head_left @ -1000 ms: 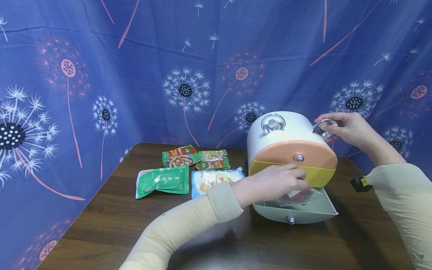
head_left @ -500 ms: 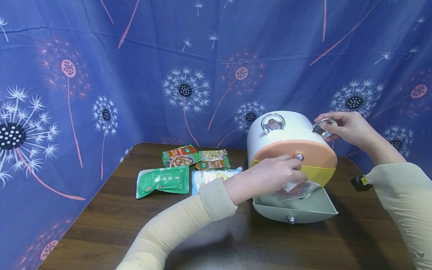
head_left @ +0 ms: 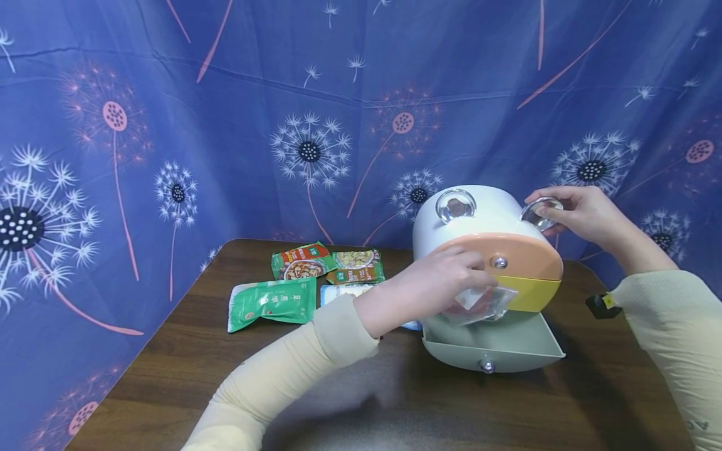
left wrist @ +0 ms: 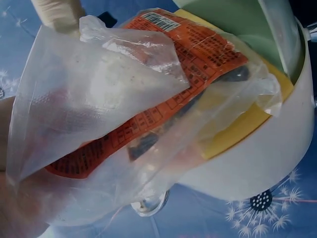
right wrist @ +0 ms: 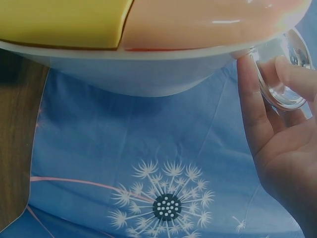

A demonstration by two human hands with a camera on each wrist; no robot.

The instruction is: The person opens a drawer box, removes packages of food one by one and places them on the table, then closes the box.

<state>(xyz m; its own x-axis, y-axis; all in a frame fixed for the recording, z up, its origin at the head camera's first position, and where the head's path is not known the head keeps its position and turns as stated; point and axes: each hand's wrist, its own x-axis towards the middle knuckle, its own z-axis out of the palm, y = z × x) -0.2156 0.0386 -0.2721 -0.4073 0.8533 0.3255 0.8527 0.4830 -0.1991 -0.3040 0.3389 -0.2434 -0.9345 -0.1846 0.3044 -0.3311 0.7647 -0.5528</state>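
Observation:
My left hand [head_left: 442, 282] pinches a clear plastic bag [head_left: 482, 305] in front of the yellow middle drawer [head_left: 533, 294]. Seen from the left wrist, the bag has an orange printed label [left wrist: 208, 49] with a barcode; dark contents show below it, their kind unclear. Beneath the bag, the pale green bottom drawer [head_left: 507, 360] of a rounded white drawer box [head_left: 499, 210] is pulled out. My right hand [head_left: 586, 213] grips the silver ring-shaped ear [right wrist: 299, 44] on the box's right top, thumb against its disc. The orange top drawer [head_left: 479, 243] is closed.
Left of the box lie a green packet [head_left: 276, 304], a red-and-green packet [head_left: 304, 263], a small food packet [head_left: 361, 269] and a white-and-blue packet [head_left: 338, 291], half hidden by my left arm. A patterned blue cloth [head_left: 361, 125] hangs behind the wooden table [head_left: 169, 376].
My left hand has lifted the clear bag out of the bottom drawer and moved it left and up. My right hand stays on the silver ear.

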